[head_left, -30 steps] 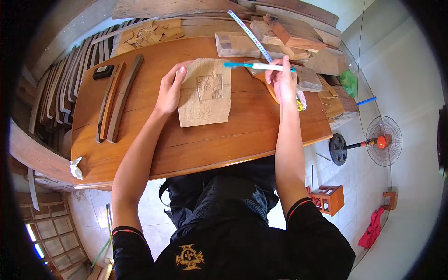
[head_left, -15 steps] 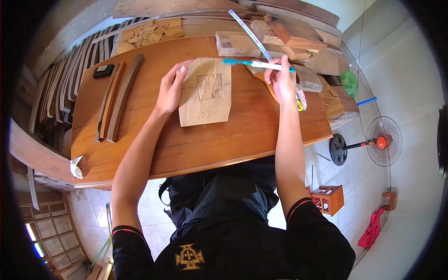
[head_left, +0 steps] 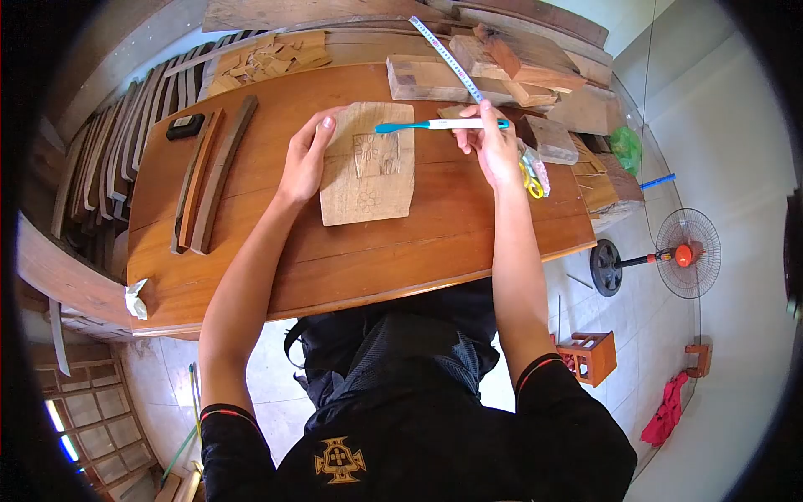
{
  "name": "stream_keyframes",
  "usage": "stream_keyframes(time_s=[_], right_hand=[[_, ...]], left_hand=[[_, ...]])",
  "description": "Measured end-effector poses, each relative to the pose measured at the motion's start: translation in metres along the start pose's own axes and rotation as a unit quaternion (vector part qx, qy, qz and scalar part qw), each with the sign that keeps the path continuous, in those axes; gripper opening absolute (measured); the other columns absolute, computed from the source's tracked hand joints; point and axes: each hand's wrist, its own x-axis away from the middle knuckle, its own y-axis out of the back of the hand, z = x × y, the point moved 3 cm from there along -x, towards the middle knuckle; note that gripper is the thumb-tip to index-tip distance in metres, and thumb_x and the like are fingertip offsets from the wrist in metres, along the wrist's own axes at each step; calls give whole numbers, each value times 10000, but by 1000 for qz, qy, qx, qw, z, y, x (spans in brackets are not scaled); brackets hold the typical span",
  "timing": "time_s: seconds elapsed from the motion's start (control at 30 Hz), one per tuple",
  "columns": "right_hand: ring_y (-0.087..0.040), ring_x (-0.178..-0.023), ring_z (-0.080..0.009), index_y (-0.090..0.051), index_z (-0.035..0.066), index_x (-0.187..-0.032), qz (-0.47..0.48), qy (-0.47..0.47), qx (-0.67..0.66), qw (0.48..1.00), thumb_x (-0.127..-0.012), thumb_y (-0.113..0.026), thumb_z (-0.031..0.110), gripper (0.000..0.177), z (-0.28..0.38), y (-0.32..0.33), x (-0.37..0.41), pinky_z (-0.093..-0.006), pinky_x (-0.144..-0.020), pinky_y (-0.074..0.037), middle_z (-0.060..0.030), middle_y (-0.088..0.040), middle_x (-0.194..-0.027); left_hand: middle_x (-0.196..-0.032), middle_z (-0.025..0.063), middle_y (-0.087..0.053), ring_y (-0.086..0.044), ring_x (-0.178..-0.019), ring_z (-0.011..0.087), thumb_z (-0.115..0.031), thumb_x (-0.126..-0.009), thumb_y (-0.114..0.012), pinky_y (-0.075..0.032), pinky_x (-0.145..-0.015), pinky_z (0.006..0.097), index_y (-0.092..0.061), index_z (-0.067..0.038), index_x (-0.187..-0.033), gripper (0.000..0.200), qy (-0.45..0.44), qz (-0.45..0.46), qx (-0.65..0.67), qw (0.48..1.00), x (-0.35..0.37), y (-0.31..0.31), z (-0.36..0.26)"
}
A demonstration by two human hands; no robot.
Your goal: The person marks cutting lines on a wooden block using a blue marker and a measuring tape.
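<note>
Left hand (head_left: 307,161) — clasping carved board (head_left: 345,191) by its left edge | Right hand (head_left: 496,153) — raised, pinching toothbrush (head_left: 442,124) crosswise

Single head-worn view — from above the table (head_left: 452,230), forward and down.

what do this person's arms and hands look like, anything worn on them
The left hand and right hand are bare, with no gloves or watch visible. The short sleeves are black, thinly trimmed in red, matching a black shirt.
</note>
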Motion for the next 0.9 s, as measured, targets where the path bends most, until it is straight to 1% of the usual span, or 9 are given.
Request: stream_keyframes(time_s=[0.13,0.23,0.33,0.43,0.47,0.6,0.7,0.8,0.9], right_hand=[[-532,-521,-140,-635,-29,-910,118,-23,38,992,-1038,-464,367,449,-7,11,-2,-265,-488,-430,-84,-595,-637],[-556,-540,-147,-638,-35,-916,45,0,3,999,-1034,-472,365,449,-2,6,0,-269,-492,-439,-95,-610,-651],[-589,-566,-159,-641,-45,-944,36,2,15,999,-1037,-468,351,442,0,4,1,-270,-500,-452,-111,-635,-683],[-617,-595,-163,-645,-52,-980,145,-34,52,988,-1042,-459,345,442,-2,-1,4,-267,-505,-462,-124,-657,-716],[-624,-615,-172,-649,-18,-1020,147,-38,55,987,-1039,-461,362,424,-3,-1,5,-271,-527,-454,-119,-671,-733],[-610,-576,-176,-663,-25,-970,61,1,46,997,-1035,-469,359,435,0,-5,3,-278,-514,-451,-116,-658,-701],[-616,-566,-172,-662,-54,-1003,144,-33,43,988,-1036,-460,381,481,-5,4,2,-278,-501,-464,-130,-666,-719],[-609,-546,-175,-670,-50,-977,121,-30,23,992,-1034,-459,395,496,-7,6,1,-279,-494,-458,-130,-659,-696],[-600,-533,-180,-676,-49,-936,24,-4,20,1000,-1029,-469,398,501,-1,2,0,-281,-488,-454,-124,-638,-653]], left_hand=[[-1214,95,-621,-534,-1139,158,-333,-1051,-430,-380,-1028,306,-581,18,-1263,437,10,2,4,1000,0,-1,-2],[-1212,96,-621,-534,-1136,159,-337,-1050,-430,-381,-1026,306,-579,14,-1268,439,10,4,3,1000,1,-1,-2],[-1212,98,-620,-534,-1134,160,-341,-1050,-427,-380,-1026,307,-576,12,-1274,443,9,3,6,1000,0,0,1],[-1213,98,-619,-534,-1134,160,-341,-1050,-425,-379,-1027,308,-575,11,-1275,443,11,2,0,1000,0,0,1],[-1213,98,-618,-533,-1134,160,-339,-1050,-425,-379,-1027,308,-576,11,-1275,442,14,1,-2,1000,0,0,0],[-1211,97,-619,-532,-1137,161,-337,-1050,-424,-378,-1027,308,-579,10,-1270,439,11,3,0,1000,0,0,-2],[-1209,100,-620,-532,-1138,161,-339,-1050,-425,-377,-1027,307,-580,13,-1268,442,6,1,-7,1000,0,-1,-3],[-1208,102,-621,-532,-1140,162,-338,-1050,-424,-375,-1028,308,-581,18,-1263,444,5,4,3,1000,0,-1,-2],[-1208,102,-621,-532,-1141,162,-338,-1050,-423,-375,-1030,310,-581,21,-1262,445,15,-1,-6,1000,0,0,-2]])
